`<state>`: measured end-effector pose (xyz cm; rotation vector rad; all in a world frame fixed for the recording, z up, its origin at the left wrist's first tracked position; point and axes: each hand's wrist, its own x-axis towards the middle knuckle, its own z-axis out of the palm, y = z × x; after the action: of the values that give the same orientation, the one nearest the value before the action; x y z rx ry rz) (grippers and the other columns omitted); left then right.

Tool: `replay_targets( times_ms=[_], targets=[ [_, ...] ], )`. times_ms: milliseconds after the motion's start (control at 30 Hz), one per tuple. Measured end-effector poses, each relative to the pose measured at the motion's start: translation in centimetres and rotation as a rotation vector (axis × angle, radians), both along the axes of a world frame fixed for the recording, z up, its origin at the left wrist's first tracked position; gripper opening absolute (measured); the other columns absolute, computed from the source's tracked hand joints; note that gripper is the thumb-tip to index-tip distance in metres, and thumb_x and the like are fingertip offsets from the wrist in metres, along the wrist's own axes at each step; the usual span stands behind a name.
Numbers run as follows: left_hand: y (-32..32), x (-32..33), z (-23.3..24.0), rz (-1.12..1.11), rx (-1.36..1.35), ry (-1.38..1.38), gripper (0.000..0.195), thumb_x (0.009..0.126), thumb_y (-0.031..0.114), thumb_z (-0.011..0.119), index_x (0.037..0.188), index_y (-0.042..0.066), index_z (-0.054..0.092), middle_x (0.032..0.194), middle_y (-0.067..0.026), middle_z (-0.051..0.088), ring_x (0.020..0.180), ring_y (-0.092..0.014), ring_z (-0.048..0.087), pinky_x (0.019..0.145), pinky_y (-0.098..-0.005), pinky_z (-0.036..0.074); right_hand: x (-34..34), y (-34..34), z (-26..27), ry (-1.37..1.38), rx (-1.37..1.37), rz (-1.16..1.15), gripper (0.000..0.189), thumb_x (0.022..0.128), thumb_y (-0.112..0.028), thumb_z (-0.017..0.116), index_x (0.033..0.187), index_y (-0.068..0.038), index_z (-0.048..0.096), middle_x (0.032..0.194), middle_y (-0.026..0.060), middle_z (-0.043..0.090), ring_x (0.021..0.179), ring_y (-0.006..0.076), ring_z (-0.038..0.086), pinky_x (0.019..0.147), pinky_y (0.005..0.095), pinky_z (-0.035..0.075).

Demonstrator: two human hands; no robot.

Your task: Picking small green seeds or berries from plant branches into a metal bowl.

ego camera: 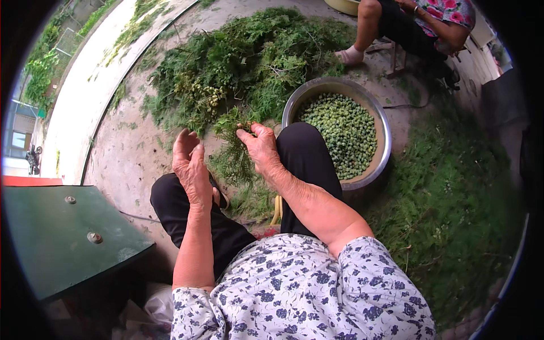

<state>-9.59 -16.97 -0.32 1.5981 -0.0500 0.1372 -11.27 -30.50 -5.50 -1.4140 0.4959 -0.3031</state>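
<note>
My right hand [261, 148] pinches a leafy green conifer sprig [231, 159] between thumb and fingers, and its flat, scaly foliage hangs down over my lap. To the left, over my bent knee, my left hand [188, 165] is raised with fingers loosely curved and a gap by the thumb; nothing shows in it. A round metal basin [386, 148] stands beyond my right knee. Many small green cones or berries [344, 131] lie inside it, partly hidden by that knee.
A large heap of cut conifer branches [238, 59] spreads across the concrete floor ahead. More greenery [446, 204] lies to my right. A green metal surface [80, 238] with bolts is at my left. Another person [399, 25] sits beyond the basin, near a pale tub [343, 6].
</note>
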Motion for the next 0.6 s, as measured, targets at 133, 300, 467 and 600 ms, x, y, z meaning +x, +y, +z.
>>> replay_targets(
  times_ms=[133, 300, 467, 600],
  targets=[
    [2.6, -1.6, -4.0, -0.249, 0.183, 0.267, 0.043, 0.079, 0.003, 0.061, 0.120, -0.002, 0.047, 0.107, -0.0082, 0.059, 0.097, -0.015, 0.056, 0.087, -0.0269, 0.043, 0.7, 0.8, 0.1, -0.124, 0.234, 0.049, 0.014, 0.079, -0.013, 0.066, 0.080, 0.000, 0.061, 0.067, -0.0013, 0.056, 0.065, 0.0062, 0.045, 0.060, 0.0266, 0.041],
    [3.0, -2.6, -10.1, -0.248, -0.221, 0.292, 0.030, 0.080, 0.011, 0.065, 0.108, 0.001, 0.057, 0.103, -0.0046, 0.060, 0.092, -0.015, 0.056, 0.078, -0.0288, 0.044, 0.2, 1.1, 0.1, -0.054, 0.092, 0.522, 0.024, 0.084, -0.016, 0.065, 0.100, 0.002, 0.061, 0.086, 0.0009, 0.062, 0.078, 0.0061, 0.054, 0.071, 0.0230, 0.046],
    [3.9, -1.2, -6.2, -0.133, -0.218, 0.385, 0.024, 0.083, 0.011, 0.063, 0.103, -0.002, 0.056, 0.100, -0.0140, 0.063, 0.092, -0.025, 0.061, 0.084, -0.0339, 0.047, -0.1, -0.6, 1.5, -0.176, 0.289, 0.264, 0.026, 0.088, -0.018, 0.059, 0.105, 0.002, 0.060, 0.089, 0.0039, 0.063, 0.081, 0.0095, 0.059, 0.074, 0.0233, 0.048],
    [5.0, -0.2, -4.3, -0.074, -0.532, 0.444, 0.022, 0.083, 0.013, 0.065, 0.096, -0.003, 0.058, 0.090, -0.0140, 0.065, 0.085, -0.027, 0.063, 0.078, -0.0369, 0.050, 0.3, -2.4, -0.2, -0.081, -0.044, 0.113, 0.021, 0.084, -0.009, 0.057, 0.102, 0.001, 0.060, 0.084, 0.0048, 0.063, 0.079, 0.0143, 0.059, 0.073, 0.0276, 0.047]
  ],
)
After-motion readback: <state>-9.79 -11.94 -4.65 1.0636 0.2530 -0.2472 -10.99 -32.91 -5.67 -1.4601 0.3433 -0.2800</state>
